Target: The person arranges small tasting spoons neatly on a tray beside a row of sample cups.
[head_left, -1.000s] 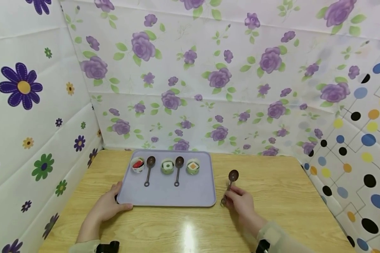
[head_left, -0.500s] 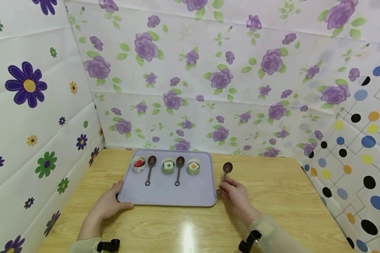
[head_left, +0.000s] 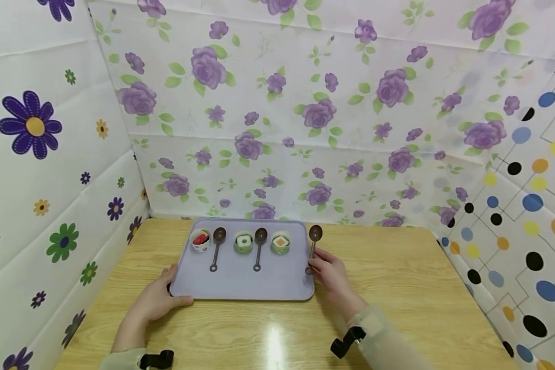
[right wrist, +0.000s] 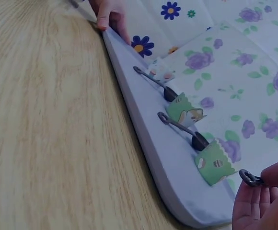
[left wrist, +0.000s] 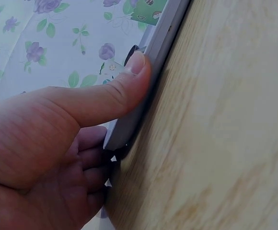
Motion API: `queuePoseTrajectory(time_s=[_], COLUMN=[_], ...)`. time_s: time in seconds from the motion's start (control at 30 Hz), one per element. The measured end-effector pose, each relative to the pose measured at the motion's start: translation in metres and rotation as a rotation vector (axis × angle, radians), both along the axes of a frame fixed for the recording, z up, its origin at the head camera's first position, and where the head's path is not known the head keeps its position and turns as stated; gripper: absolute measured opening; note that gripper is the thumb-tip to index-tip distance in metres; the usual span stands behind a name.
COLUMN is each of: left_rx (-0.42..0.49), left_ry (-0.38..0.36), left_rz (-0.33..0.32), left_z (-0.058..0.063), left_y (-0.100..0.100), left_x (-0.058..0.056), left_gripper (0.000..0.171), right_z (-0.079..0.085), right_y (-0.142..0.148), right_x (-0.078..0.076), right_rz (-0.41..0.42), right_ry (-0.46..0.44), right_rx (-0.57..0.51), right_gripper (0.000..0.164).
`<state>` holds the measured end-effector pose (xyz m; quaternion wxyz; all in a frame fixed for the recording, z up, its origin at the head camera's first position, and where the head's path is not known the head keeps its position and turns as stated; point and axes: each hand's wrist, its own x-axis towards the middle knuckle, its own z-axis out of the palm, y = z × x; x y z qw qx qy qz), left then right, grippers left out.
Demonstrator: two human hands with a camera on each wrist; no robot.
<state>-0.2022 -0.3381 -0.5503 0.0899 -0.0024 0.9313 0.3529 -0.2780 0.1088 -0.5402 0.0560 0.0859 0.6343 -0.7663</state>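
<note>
The left hand (head_left: 159, 299) lies low at the near left, forearm reaching forward from a pale sleeve. Its thumb (left wrist: 111, 95) stretches out flat along the top of an edge, while the other fingers (left wrist: 93, 155) curl beneath that edge, pinching it. The right hand (head_left: 329, 270) is further forward, its forearm angling in from the lower right, a dark strap on the wrist. Its fingertips (right wrist: 275, 173) are drawn together, pinching a thin handle near its ringed end; the palm turns inward and the wrist is slightly raised.
</note>
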Motion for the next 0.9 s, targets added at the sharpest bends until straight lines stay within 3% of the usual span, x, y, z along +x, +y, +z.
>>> queuePoseTrajectory(time_s=[0.37,0.9], left_rx=[-0.01,-0.013], left_ry=[0.011,0.018], left_rz=[-0.002,-0.002], left_z=[0.0,0.001], left_y=[0.0,-0.001], left_x=[0.0,0.001], left_gripper=[0.129,0.127], right_z=[-0.003,-0.008], right_y=[-0.016,-0.027], right_x=[-0.012,-0.031], right_rz=[0.024,0.061], right_ry=[0.062,0.044], right_rx=[0.165,0.353], right_gripper=[0.047,0.044])
